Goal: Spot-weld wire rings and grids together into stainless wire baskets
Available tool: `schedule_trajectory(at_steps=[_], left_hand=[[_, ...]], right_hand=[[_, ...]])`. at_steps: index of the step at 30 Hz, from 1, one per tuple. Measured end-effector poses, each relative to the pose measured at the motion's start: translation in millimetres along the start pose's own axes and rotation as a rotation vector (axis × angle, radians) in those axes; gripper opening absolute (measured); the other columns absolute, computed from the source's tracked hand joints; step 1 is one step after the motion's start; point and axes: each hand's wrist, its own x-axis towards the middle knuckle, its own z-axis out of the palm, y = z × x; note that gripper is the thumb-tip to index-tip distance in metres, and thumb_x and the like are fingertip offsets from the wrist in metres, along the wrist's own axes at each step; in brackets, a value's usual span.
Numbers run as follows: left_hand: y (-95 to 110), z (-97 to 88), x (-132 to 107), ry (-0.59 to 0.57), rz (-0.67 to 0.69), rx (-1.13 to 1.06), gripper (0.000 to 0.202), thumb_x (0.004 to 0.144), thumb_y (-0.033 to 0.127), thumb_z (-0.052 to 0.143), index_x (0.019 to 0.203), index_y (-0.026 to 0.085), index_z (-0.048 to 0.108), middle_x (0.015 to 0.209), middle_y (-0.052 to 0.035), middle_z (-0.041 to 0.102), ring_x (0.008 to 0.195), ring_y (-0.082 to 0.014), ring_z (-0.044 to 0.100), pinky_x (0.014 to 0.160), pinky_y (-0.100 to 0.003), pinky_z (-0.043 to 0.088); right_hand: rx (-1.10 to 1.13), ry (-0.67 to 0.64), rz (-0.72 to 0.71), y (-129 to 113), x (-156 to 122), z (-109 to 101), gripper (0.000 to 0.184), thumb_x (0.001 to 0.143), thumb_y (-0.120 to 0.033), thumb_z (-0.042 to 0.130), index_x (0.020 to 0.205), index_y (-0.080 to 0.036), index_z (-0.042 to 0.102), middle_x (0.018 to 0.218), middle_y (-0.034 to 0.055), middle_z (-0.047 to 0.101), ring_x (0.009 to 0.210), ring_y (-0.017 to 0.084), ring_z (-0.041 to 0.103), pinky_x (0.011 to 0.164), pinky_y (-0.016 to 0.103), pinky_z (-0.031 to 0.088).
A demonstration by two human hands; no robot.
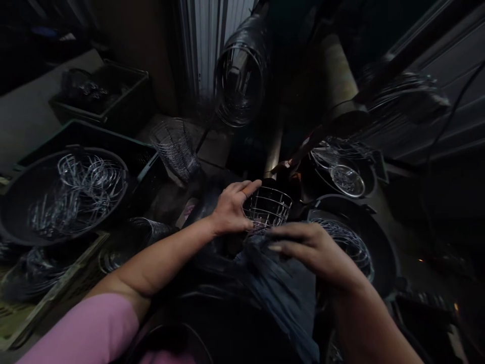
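A small round wire basket sits in front of me, its rim up, against a dark machine post. My left hand grips the basket's left side, fingers curled over the rim. My right hand hovers just below and to the right of the basket, fingers extended leftward and slightly blurred, resting over dark cloth on my lap. Whether the right hand holds anything cannot be made out.
A large dark tub of loose wire rings stands at the left. A finished wire basket lies tipped behind it. Another tub with wire rings sits at the right, a bowl of small parts beyond. Wire coils hang above.
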Motion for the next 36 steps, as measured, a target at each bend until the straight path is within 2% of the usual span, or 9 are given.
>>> schedule_trajectory(at_steps=[2, 4, 7, 9, 14, 17, 22, 27, 36], left_hand=[[6.1, -1.3, -1.3, -0.017, 0.014, 0.057, 0.092, 0.055, 0.043, 0.079, 0.137, 0.015, 0.050, 0.133, -0.0164, 0.056, 0.120, -0.0317, 0.053, 0.104, -0.047, 0.041], [8.7, -2.0, 0.0, -0.026, 0.025, 0.082, 0.089, 0.057, 0.042, 0.076, 0.137, 0.015, 0.050, 0.132, -0.0160, 0.057, 0.118, -0.0314, 0.053, 0.103, -0.048, 0.041], [9.0, -3.4, 4.8, -0.031, 0.006, 0.081, 0.088, 0.056, 0.038, 0.073, 0.137, 0.016, 0.050, 0.132, -0.0151, 0.057, 0.117, -0.0311, 0.053, 0.102, -0.049, 0.041], [8.7, -4.0, 9.4, -0.027, -0.004, 0.071, 0.087, 0.055, 0.034, 0.072, 0.138, 0.017, 0.049, 0.133, -0.0143, 0.056, 0.118, -0.0304, 0.053, 0.102, -0.048, 0.041], [10.2, -0.9, 22.5, -0.034, 0.005, 0.038, 0.088, 0.055, 0.033, 0.073, 0.138, 0.016, 0.049, 0.132, -0.0148, 0.056, 0.119, -0.0307, 0.052, 0.102, -0.047, 0.041], [11.3, 2.2, 30.3, -0.011, 0.016, 0.025, 0.090, 0.053, 0.030, 0.074, 0.138, 0.017, 0.048, 0.132, -0.0137, 0.056, 0.118, -0.0301, 0.052, 0.102, -0.046, 0.042], [10.7, 4.9, 44.9, 0.047, 0.055, 0.041, 0.086, 0.055, 0.031, 0.074, 0.136, 0.017, 0.050, 0.129, -0.0115, 0.059, 0.114, -0.0285, 0.055, 0.102, -0.044, 0.043], [9.3, 4.6, 61.4, 0.071, 0.056, 0.038, 0.088, 0.051, 0.026, 0.074, 0.136, 0.018, 0.050, 0.130, -0.0103, 0.058, 0.114, -0.0284, 0.055, 0.102, -0.043, 0.043], [8.9, 3.0, 84.5, 0.039, -0.003, 0.033, 0.090, 0.050, 0.027, 0.074, 0.136, 0.020, 0.050, 0.132, -0.0093, 0.057, 0.120, -0.0301, 0.053, 0.105, -0.043, 0.043]], right_hand=[[-0.111, -0.022, -0.021, -0.6, 18.8, 1.1, 0.017, 0.081, -0.028, 0.067, 0.090, -0.018, 0.077, 0.077, 0.0027, 0.073, 0.062, 0.017, 0.066, 0.059, 0.025, 0.052], [-0.363, 0.032, -0.070, 1.2, 26.1, 5.5, 0.018, 0.085, -0.024, 0.062, 0.094, -0.018, 0.076, 0.084, 0.0044, 0.074, 0.074, 0.020, 0.068, 0.067, 0.028, 0.053], [-0.829, 0.113, -0.152, 7.2, 21.1, 15.2, 0.033, 0.082, -0.015, 0.062, 0.115, -0.016, 0.070, 0.103, 0.0096, 0.073, 0.088, 0.026, 0.068, 0.078, 0.036, 0.053], [-1.002, 0.172, -0.222, 14.9, 15.7, 19.8, 0.038, 0.082, -0.011, 0.061, 0.119, -0.012, 0.067, 0.102, 0.0110, 0.072, 0.087, 0.028, 0.068, 0.078, 0.038, 0.053], [-0.839, 0.359, -0.459, 37.8, 16.1, 14.0, 0.021, 0.091, -0.014, 0.055, 0.105, -0.013, 0.071, 0.092, 0.0079, 0.073, 0.081, 0.022, 0.068, 0.077, 0.034, 0.052], [-0.760, 0.397, -0.534, 44.3, 22.4, 4.4, 0.019, 0.092, -0.013, 0.054, 0.102, -0.013, 0.070, 0.090, 0.0071, 0.073, 0.077, 0.019, 0.068, 0.073, 0.032, 0.052], [-0.817, 0.457, -0.655, 47.8, 35.3, -7.6, 0.021, 0.092, -0.011, 0.053, 0.102, -0.016, 0.070, 0.090, 0.0061, 0.074, 0.075, 0.018, 0.068, 0.071, 0.032, 0.052], [-0.837, 0.477, -0.687, 49.7, 47.9, -20.4, 0.025, 0.088, -0.005, 0.051, 0.102, -0.013, 0.070, 0.091, 0.0082, 0.073, 0.077, 0.020, 0.068, 0.072, 0.034, 0.053], [-0.810, 0.487, -0.691, 45.3, 63.1, -39.9, 0.021, 0.089, -0.011, 0.054, 0.099, -0.016, 0.071, 0.087, 0.0064, 0.074, 0.074, 0.020, 0.068, 0.070, 0.033, 0.054]])
